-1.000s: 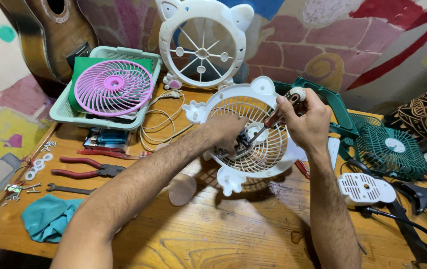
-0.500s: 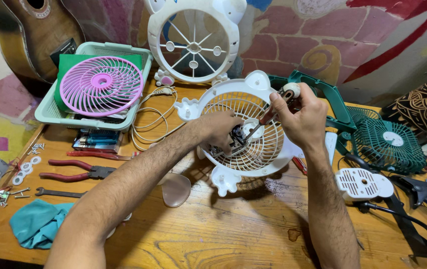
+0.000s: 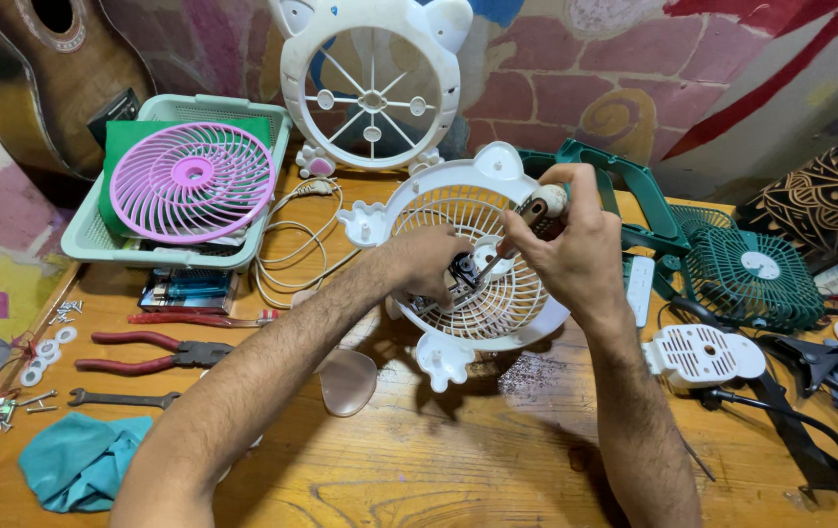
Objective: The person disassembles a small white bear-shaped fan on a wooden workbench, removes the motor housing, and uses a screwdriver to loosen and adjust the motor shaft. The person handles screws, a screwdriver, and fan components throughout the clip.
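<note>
One head-worn camera looks steeply down from close above the wooden table (image 3: pixel 438 469), facing the painted wall (image 3: pixel 575 59).

White fan grille (image 3: pixel 477 284) tilted on table, screwdriver (image 3: pixel 521 227) at hub.

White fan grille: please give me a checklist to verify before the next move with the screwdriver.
1. Left hand steadies the grille: ok, it rests on the centre.
2. Right hand grips the screwdriver: ok, closed around the handle.
3. Tip seated in a screw: cannot tell, the hands hide it.
4. Grille lies flat on the table: ok.
5. Cable away from the grille: ok, it lies to the left.
6. Pliers within reach: ok, at the left.
</note>
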